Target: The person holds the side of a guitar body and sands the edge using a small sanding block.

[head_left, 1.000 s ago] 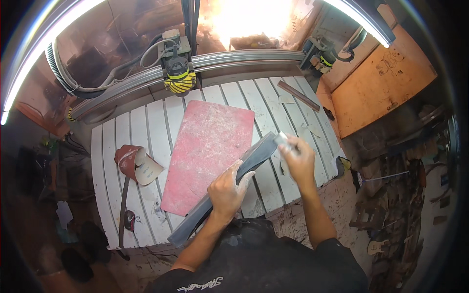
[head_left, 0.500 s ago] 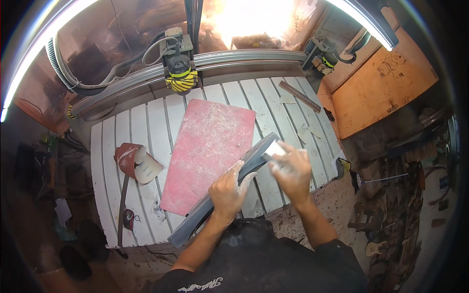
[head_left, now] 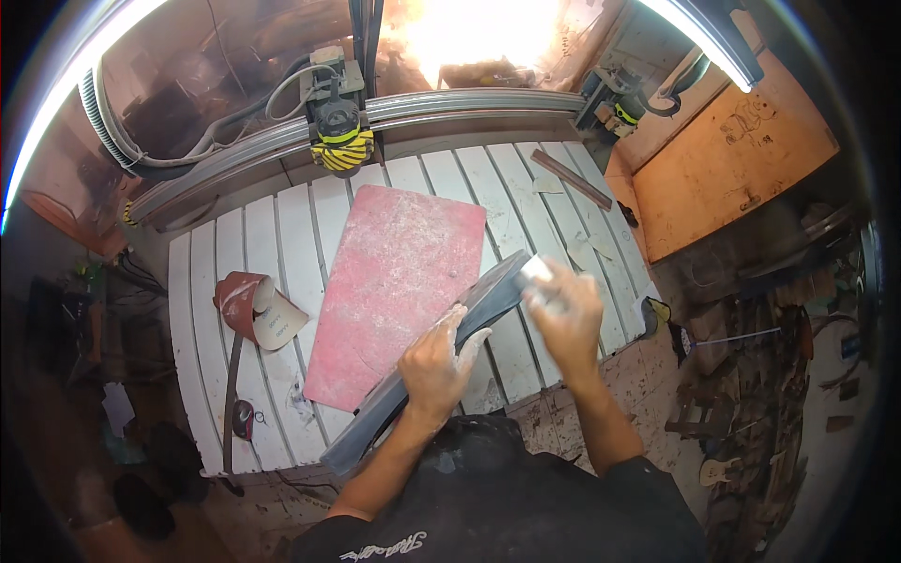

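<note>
My left hand [head_left: 437, 368] is closed around the middle of a long dark blue-grey piece [head_left: 496, 293], its thumb along the near side. The piece slants from the lower left up to the right, over the near edge of a red board [head_left: 399, 281]. At the upper end, my right hand [head_left: 567, 317] pinches a small white block or folded pad [head_left: 536, 269] against or right beside the edge of the piece. Motion smears these fingers, and I cannot make out the pad's exact kind. Pale dust coats both hands.
Everything lies on a white slatted table [head_left: 291, 239]. A curled sandpaper roll [head_left: 246, 305] and a small dark red-and-black object [head_left: 245, 418] are at left; a brown strip [head_left: 571, 178] lies far right. A machine head [head_left: 340, 127] with a striped skirt hangs over the back edge.
My right hand and the white pad have shifted slightly up and to the right along the upper end of the piece. My left hand keeps its hold. The whole view has shifted slightly.
</note>
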`<state>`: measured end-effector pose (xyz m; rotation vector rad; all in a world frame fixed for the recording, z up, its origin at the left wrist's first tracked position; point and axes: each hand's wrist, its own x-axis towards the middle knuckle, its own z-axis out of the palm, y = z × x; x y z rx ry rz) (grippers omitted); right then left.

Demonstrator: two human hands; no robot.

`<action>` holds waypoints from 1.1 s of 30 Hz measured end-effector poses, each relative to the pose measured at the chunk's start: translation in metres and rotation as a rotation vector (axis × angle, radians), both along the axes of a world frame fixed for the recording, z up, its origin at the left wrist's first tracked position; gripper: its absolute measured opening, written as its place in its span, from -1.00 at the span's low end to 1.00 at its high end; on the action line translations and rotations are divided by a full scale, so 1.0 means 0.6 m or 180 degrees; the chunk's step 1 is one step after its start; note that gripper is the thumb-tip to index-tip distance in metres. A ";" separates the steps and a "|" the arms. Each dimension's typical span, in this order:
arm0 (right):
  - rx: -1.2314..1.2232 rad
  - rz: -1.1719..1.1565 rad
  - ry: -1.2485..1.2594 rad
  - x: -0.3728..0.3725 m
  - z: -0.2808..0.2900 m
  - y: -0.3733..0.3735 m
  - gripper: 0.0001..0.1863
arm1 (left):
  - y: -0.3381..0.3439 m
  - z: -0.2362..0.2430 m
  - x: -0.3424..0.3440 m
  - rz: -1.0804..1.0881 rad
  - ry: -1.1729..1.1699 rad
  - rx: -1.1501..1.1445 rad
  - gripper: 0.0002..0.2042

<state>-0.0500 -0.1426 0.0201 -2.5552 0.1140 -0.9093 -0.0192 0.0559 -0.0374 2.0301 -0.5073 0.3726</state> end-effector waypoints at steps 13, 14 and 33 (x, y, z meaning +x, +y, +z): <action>0.0048 0.0267 0.0069 -0.002 -0.007 -0.015 -0.76 | -0.002 0.001 -0.003 -0.0069 0.0019 0.0061 -0.59; 0.1393 -0.0030 0.0302 0.013 -0.012 -0.038 -0.76 | -0.005 0.003 -0.004 -0.0072 0.0003 0.0032 -0.58; 0.2268 -0.0312 0.0506 0.014 -0.006 -0.034 -0.74 | -0.001 0.000 -0.002 -0.0047 0.0065 0.0076 -0.57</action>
